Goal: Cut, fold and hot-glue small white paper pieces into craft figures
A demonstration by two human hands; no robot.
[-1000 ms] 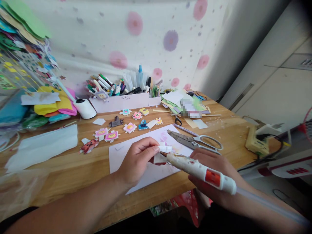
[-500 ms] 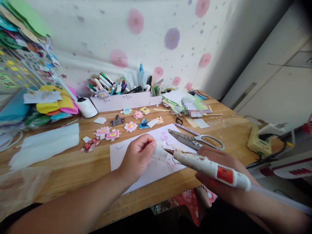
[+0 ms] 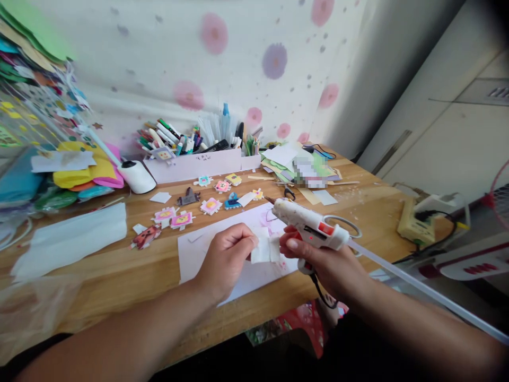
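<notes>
Between your grips: white scrap (image 3: 261, 251).
Your left hand (image 3: 229, 259) pinches its left edge; your right hand (image 3: 336, 265) clasps the glue gun (image 3: 300, 218).

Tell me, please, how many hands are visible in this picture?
2. The left hand pinches the small white piece at its left side; the right hand holds the glue gun, close to the piece's right edge. I see no other hand.
</notes>
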